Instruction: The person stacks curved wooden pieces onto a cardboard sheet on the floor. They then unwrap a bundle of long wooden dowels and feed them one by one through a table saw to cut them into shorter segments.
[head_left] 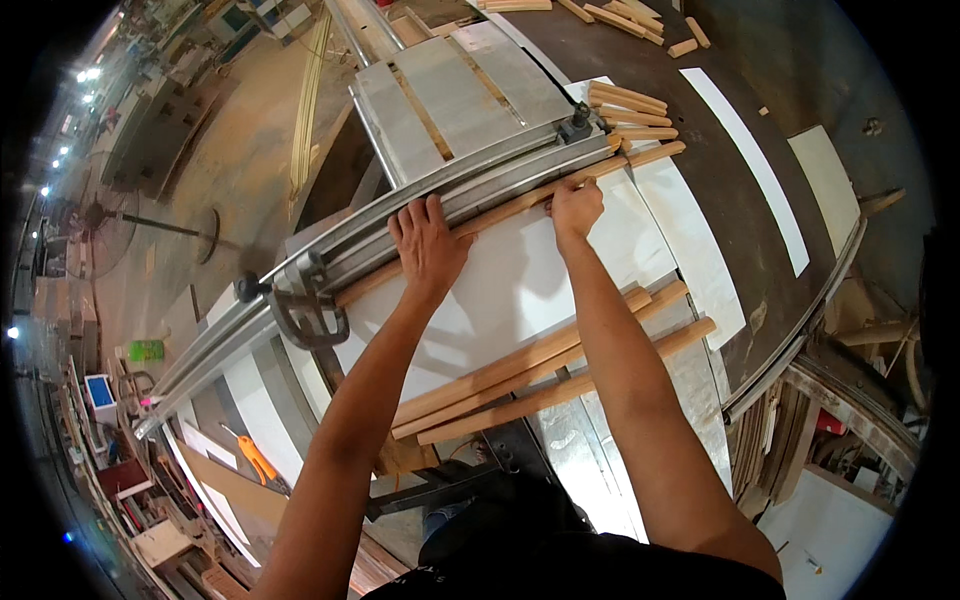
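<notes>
A long wooden strip (515, 207) lies along the near side of a metal fence (360, 243) on a sliding table saw. My left hand (430, 248) bears on the strip, its fingertips over the fence and its thumb toward the strip, pinning it there. Farther right, my right hand (577, 208) is closed around the strip, with the fingers curled and partly hidden. Past it, the strip's right end reaches a stack of short wooden pieces (630, 115). Beneath both hands is a white board (500, 290). Several long wooden strips (530, 360) lie nearer me, under my right forearm.
A black clamp knob (575, 122) stands on the fence by the short pieces, and a metal handle (310, 315) juts out at its left end. More short offcuts (625, 18) lie on the dark tabletop (770, 170). An orange-handled tool (257, 460) rests at lower left.
</notes>
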